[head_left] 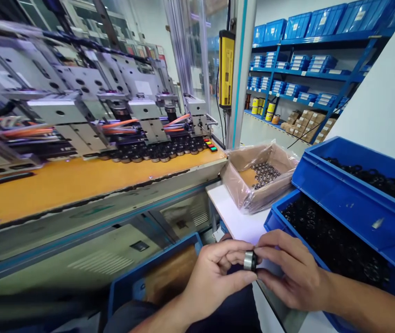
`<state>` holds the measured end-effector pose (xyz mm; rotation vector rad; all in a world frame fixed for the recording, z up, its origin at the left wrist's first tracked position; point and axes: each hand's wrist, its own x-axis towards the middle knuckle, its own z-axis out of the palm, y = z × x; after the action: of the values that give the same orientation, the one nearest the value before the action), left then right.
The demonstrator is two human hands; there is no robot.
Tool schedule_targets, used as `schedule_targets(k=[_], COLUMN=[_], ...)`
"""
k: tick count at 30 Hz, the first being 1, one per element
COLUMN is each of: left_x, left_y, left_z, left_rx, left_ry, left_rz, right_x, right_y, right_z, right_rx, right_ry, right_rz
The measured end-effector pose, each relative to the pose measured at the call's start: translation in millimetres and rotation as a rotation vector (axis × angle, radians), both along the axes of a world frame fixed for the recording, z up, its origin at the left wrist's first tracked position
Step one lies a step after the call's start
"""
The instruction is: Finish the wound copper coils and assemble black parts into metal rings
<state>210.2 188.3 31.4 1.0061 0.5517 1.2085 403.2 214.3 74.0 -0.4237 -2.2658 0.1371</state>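
Observation:
In front of my lap, both hands meet around a small metal ring (248, 260) with a black part (254, 261) on its right side. My left hand (214, 273) pinches the silvery ring between thumb and fingers. From the right, my right hand (289, 270) has its thumb and fingertips closed at the black part. Whether the black part is fully seated against the ring cannot be made out. Just behind my right hand stands a blue bin (276, 217) full of black ring-shaped parts (336, 240).
A second blue bin (353, 194) of black parts rests above the first. A plastic-lined cardboard box (235, 185) holds metal rings (264, 175). Left is a machine (69, 115) over an orange worktop (79, 185) with a row of black-and-metal parts (162, 150). Another blue bin (114, 289) sits low.

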Motion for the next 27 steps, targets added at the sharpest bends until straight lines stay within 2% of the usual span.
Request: schedule_targets(k=[3,15,24,27], left_x=[0,-1,-4,4], left_y=[0,0,-1,-4], left_z=[0.2,3.7,13.4,11.5], left_rx=[-0.016,-0.009,-0.098,-0.13], left_ry=[-0.029,-0.029,-0.054,-0.086], left_rz=[-0.035,-0.017,-0.165,-0.133], right_x=[-1,-1,3,1], right_y=[2,5,1,2], right_z=[0.5,-4.0,-3.3,-3.3], right_rx=[0.021,0.117,0.219,0.204], right_ry=[-0.017,-0.038,-0.171,-0.118], right_rz=[-0.023,-0.034,0.035,0.004])
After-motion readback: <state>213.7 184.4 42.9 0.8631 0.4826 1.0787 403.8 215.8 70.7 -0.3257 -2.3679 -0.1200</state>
